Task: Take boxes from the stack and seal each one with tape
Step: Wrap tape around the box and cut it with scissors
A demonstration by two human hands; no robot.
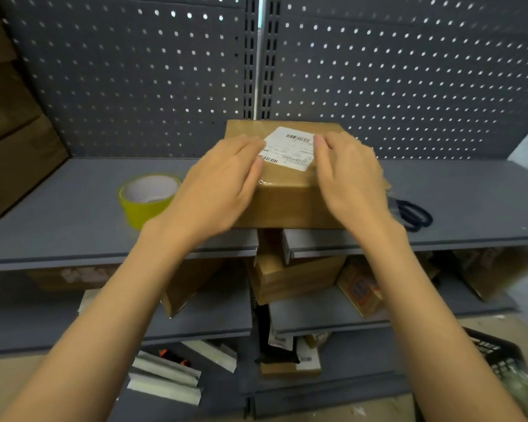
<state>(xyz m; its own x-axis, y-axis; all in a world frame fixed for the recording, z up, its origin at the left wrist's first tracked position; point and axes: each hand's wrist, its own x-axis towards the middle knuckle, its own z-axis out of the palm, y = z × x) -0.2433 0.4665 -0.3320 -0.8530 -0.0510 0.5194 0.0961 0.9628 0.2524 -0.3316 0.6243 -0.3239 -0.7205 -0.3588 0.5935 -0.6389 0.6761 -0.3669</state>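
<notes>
Right, counting first: I see one brown box (290, 190) up on the grey shelf (73, 214), one roll of yellow tape (148, 199) to its left, and one pair of black-handled scissors (413, 214) to its right, partly hidden behind my right wrist. On the lower shelves there are several more cardboard boxes, at least three, jumbled and tilted, though I cannot give a firm number. A stack of brown cartons (9, 123) stands at the far left edge.

Both my arms reach forward and up from the bottom corners. My left hand (223, 184) lies flat on the box's left top edge, fingers straight and together, pointing toward the white shipping label (288, 149); its grip is loose and flat, pressing rather than clasping. My right hand (351, 175) rests on the right side of the top, fingers gently bent over the label's right edge, fingertips touching the box; that grip is also relaxed and holds nothing.

The box sits at the front of the shelf, straddling the gap between the two shelf panels, just in front of the grey pegboard (134, 71). It lies flat, label facing up, its long axis running roughly left to right, turned slightly so its near corner points toward me.
</notes>
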